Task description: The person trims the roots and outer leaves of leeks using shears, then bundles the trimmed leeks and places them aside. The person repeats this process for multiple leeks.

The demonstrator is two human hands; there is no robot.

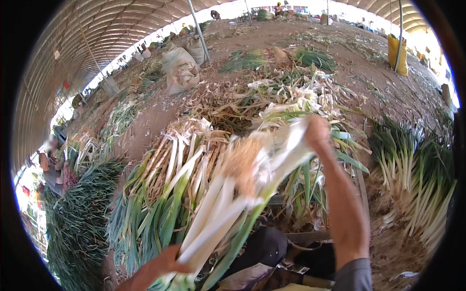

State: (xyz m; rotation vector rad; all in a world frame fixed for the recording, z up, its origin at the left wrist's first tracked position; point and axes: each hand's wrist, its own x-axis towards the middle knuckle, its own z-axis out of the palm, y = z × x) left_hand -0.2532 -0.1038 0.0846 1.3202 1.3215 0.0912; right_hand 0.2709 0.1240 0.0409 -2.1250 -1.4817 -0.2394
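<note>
My left hand (167,260) is closed around the stalks of several thick green onions (214,214), near the bottom of the view. Their white shanks slant up and right, ending in tan, hairy roots blurred by motion. Up at the right, my right hand (317,131) is a blurred fist. From it a whitish outer leaf layer (291,145) stretches down toward the held stalks, turning green lower down. Just left of the held bunch lies a row of other green onions (171,185), some shanks white and others still wrapped in brown, dry skin.
Stripped leaves and husks (233,105) heap up beyond my hands. Bundled green onions (407,167) lie at right; a large green pile (80,218) is at left, near a seated person (52,171). Full sacks (180,69) and a metal pole (198,31) stand farther off.
</note>
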